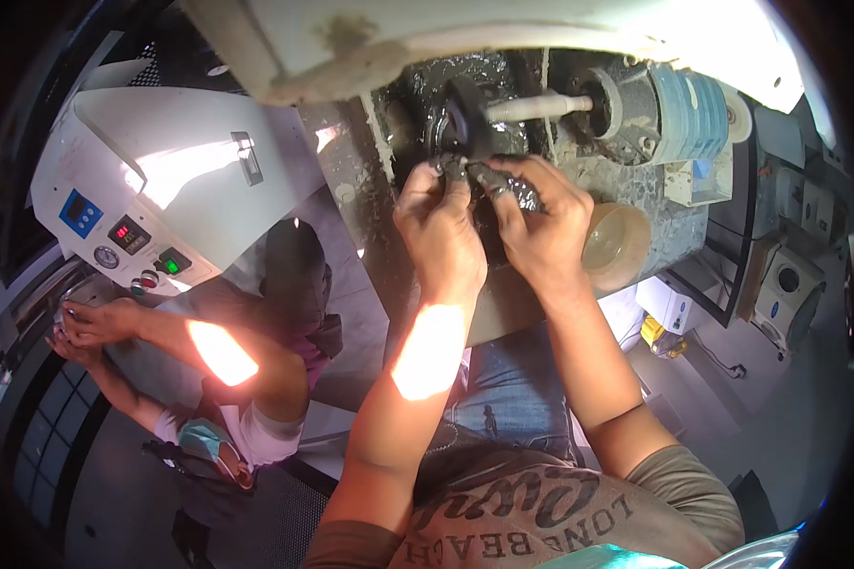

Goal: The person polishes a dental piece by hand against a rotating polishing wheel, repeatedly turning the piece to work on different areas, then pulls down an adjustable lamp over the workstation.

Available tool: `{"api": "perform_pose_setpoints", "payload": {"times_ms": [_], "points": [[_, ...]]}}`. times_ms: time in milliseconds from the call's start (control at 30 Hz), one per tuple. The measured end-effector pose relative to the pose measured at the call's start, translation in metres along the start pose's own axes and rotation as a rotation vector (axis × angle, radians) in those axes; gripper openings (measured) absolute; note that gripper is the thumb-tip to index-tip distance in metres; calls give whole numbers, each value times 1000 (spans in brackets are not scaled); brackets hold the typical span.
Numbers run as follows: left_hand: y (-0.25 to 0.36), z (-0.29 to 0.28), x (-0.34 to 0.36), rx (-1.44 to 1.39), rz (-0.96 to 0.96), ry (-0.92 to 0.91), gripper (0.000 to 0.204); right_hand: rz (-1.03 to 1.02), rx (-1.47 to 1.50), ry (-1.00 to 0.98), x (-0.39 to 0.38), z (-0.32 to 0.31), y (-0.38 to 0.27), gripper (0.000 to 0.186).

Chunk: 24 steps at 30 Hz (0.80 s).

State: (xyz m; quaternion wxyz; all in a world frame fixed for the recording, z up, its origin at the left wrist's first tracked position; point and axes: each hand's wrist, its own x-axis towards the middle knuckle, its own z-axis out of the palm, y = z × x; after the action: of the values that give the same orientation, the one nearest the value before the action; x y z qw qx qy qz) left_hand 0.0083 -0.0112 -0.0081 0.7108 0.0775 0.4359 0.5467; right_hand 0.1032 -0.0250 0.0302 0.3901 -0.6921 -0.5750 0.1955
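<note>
My left hand [441, 218] and my right hand [546, 213] meet just below a dark round wheel [470, 114] on a pale spindle [541, 107]. Their fingers are closed around a small, dark, slurry-covered piece [467, 173] whose shape I cannot make out. The spindle runs right into a dirty motor housing [626, 114] with a translucent blue cover [688, 114]. Wet black sludge coats the basin behind my fingers. A round beige bowl [617, 245] of cloudy liquid sits beside my right wrist.
A white machine [190, 123] with a control panel stands at the left, where a masked co-worker's hands [104, 322] work at something. A pale hood [446, 28] hangs over the wheel. White equipment [783, 294] and a cable are on the right.
</note>
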Motion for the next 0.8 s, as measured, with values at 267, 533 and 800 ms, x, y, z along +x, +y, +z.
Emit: {"api": "perform_pose_setpoints", "payload": {"times_ms": [267,533,800], "points": [[2,-5,1,76,71,-62,15,-9,10,7,1,1,1,24],[0,-3,-8,76,81,-51,15,-8,32,-14,-3,-1,0,23],[-9,-3,-7,-124,-15,-89,17,9,57,22,3,-5,-1,26]]}}
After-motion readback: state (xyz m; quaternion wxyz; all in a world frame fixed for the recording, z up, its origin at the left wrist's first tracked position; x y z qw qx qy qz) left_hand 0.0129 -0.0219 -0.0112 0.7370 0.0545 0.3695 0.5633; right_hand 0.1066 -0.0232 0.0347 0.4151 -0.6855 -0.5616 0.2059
